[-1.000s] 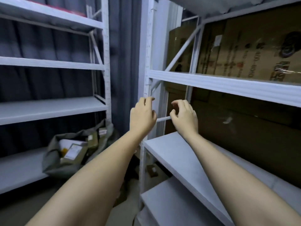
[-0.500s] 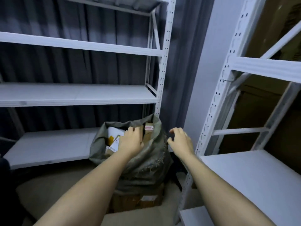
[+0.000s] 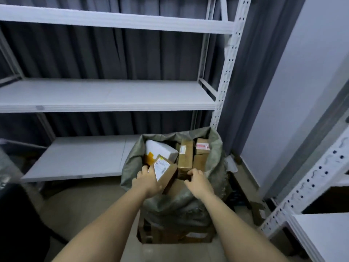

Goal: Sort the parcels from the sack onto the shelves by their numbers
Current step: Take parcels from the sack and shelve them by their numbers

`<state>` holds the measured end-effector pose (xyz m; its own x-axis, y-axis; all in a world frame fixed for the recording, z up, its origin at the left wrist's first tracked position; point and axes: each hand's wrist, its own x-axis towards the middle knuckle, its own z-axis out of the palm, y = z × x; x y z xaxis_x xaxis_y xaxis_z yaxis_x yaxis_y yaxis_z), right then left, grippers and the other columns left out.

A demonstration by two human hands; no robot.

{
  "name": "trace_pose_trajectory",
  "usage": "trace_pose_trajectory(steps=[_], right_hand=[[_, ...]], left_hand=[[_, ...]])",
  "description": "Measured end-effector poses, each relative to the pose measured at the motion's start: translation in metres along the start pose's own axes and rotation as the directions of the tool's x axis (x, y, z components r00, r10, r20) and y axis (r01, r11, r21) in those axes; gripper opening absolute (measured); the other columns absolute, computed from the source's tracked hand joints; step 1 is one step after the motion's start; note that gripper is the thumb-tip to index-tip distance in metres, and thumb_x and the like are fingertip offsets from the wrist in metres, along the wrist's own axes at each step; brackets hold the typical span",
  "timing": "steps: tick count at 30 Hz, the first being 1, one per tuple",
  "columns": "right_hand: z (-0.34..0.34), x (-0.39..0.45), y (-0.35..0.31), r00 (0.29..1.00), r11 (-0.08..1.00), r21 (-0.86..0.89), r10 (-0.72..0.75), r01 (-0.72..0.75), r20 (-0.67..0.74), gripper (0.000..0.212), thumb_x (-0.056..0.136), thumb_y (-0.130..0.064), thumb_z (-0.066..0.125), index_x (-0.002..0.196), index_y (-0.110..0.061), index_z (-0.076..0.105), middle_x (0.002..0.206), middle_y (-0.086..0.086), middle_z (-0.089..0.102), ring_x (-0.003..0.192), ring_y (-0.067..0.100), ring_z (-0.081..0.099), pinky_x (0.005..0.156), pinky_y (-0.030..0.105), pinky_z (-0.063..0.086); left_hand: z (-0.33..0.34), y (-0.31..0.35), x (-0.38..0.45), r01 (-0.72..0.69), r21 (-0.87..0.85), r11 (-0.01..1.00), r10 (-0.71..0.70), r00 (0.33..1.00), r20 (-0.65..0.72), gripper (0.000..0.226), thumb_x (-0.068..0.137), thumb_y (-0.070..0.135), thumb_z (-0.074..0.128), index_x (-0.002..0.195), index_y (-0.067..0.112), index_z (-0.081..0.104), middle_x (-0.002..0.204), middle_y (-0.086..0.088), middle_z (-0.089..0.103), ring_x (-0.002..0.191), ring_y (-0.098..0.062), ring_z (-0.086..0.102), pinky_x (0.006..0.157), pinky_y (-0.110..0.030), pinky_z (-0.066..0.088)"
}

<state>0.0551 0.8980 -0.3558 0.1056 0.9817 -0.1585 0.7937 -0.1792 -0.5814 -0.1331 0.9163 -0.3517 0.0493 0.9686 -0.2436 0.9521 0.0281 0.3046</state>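
Note:
An open grey-green sack [image 3: 215,148] stands on the floor in front of the white shelf rack, with several parcels inside. My left hand [image 3: 147,181] grips a brown cardboard parcel with a white label [image 3: 166,171] at the sack's near left. My right hand [image 3: 198,181] reaches into the sack's mouth, its fingers curled at the bottom end of a tall brown box [image 3: 186,156]. A white padded parcel [image 3: 160,150] and a box with a pink label [image 3: 202,148] lie further back in the sack.
The white shelf rack [image 3: 105,95] spans the left and back, its boards bare. A second white rack [image 3: 311,190] stands at the right. A cardboard box [image 3: 175,233] sits under the sack. Dark curtains hang behind, and a dark object [image 3: 18,224] fills the lower left.
The view has swung from the right rack down to the sack. Both hands moved into the sack's mouth, and my left hand took hold of the labelled brown parcel.

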Motion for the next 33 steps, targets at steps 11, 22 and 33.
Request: trace_pose_trajectory(steps=[11, 22, 33], right_hand=[[0.085, 0.164, -0.02, 0.885, 0.887, 0.244, 0.293, -0.393, 0.361, 0.066, 0.088, -0.035, 0.062, 0.142, -0.01, 0.034, 0.142, 0.012, 0.043, 0.127, 0.03, 0.045, 0.108, 0.044, 0.038], [0.124, 0.233, 0.013, 0.725, 0.68, 0.333, 0.436, -0.654, 0.533, 0.07, 0.087, -0.037, 0.063, 0.144, -0.008, 0.036, 0.138, 0.011, 0.049, 0.125, 0.028, 0.048, 0.107, 0.043, 0.04], [0.143, 0.262, -0.004, 0.635, 0.292, 0.575, 0.497, -0.764, 0.592, 0.031, 0.094, -0.028, 0.054, 0.122, -0.017, 0.051, 0.093, -0.001, 0.063, 0.08, 0.011, 0.058, 0.062, 0.025, 0.043]], left_hand=[[0.007, -0.047, 0.18, -0.004, -0.097, 0.995, 0.026, 0.973, 0.229, 0.091, 0.087, 0.039, 0.061, 0.152, 0.011, 0.004, 0.155, -0.014, 0.013, 0.139, -0.033, 0.028, 0.11, -0.041, 0.032], [0.052, -0.037, 0.269, 0.085, -0.248, 0.965, 0.026, 0.911, 0.412, 0.091, 0.09, 0.032, 0.058, 0.153, 0.02, -0.007, 0.152, -0.017, 0.025, 0.14, -0.033, 0.026, 0.111, -0.038, 0.031], [0.079, -0.048, 0.299, 0.521, -0.513, 0.682, -0.297, 0.839, 0.456, 0.071, 0.09, 0.043, 0.054, 0.145, 0.008, 0.025, 0.137, -0.016, 0.051, 0.122, -0.035, 0.051, 0.103, -0.044, 0.042]])
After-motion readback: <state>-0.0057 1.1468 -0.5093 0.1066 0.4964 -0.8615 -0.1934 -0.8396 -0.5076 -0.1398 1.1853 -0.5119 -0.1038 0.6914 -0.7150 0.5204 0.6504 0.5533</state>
